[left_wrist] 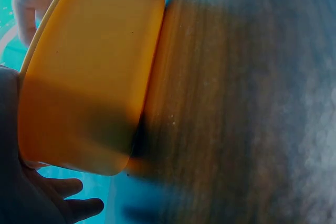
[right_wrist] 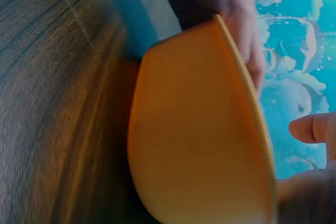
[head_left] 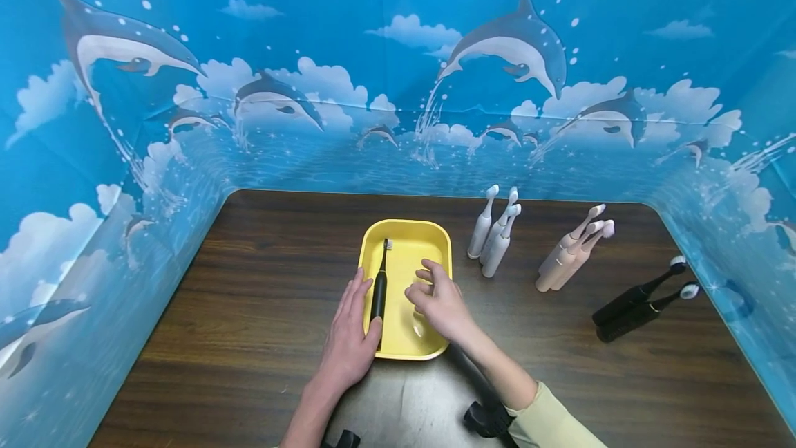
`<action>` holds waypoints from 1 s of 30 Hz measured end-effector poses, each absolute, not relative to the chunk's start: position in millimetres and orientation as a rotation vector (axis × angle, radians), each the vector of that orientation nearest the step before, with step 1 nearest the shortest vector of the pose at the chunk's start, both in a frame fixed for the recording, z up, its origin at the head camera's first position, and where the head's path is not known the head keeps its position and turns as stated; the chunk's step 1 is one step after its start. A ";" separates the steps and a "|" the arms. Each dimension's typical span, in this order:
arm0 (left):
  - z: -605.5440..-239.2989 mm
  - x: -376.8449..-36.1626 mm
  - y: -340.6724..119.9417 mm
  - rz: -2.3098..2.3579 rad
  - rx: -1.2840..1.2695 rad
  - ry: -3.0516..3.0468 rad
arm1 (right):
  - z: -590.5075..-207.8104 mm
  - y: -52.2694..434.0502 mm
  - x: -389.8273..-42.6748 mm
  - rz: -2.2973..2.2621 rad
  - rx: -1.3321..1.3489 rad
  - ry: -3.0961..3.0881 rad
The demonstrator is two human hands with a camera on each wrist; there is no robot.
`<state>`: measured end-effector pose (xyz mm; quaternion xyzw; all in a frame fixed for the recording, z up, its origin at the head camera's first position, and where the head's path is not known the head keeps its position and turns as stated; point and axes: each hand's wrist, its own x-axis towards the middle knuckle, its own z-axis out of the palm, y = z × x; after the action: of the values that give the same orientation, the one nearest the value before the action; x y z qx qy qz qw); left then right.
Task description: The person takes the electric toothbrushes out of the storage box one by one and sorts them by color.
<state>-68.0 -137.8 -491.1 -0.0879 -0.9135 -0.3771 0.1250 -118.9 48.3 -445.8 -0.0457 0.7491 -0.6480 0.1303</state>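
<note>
A yellow tray (head_left: 407, 348) sits on the table, with a black electric toothbrush (head_left: 379, 289) lying lengthwise along its left side, bristles toward the far end. My left hand (head_left: 348, 337) rests on the tray's left rim, fingers fairly straight and thumb reaching over the edge near the toothbrush handle. In the left wrist view, fingertips (left_wrist: 86, 208) extend past the tray's wall (left_wrist: 94, 77). Over the tray's right half is my right hand (head_left: 443, 303), fingers loosely bent and nothing between them. The right wrist view shows the tray's outer wall (right_wrist: 194, 124) beside the thumb (right_wrist: 310, 128).
To the right of the tray stand white electric toothbrushes (head_left: 497, 237), then a cluster of pink ones (head_left: 569, 258). Two black toothbrushes (head_left: 640, 306) stand farther right. A dolphin-print blue sheet (head_left: 398, 75) surrounds the dark wooden table (head_left: 249, 282) at the back and sides.
</note>
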 end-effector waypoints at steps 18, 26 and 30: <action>-491.6 -68.6 -136.0 -1.101 -0.249 -2.616 | -463.9 11.3 -135.5 -1.871 -0.016 1.848; -491.2 -68.7 -135.8 -1.114 -0.240 -2.617 | -466.0 8.2 -135.6 -1.737 -0.058 1.929; -491.2 -68.5 -136.4 -1.111 -0.237 -2.616 | -467.4 6.0 -135.1 -1.684 -0.123 1.923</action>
<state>-68.5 -136.4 -491.2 -0.0823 -0.9077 -0.3854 0.1442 -135.1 6.0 -467.4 -0.0459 0.7198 -0.6304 0.2869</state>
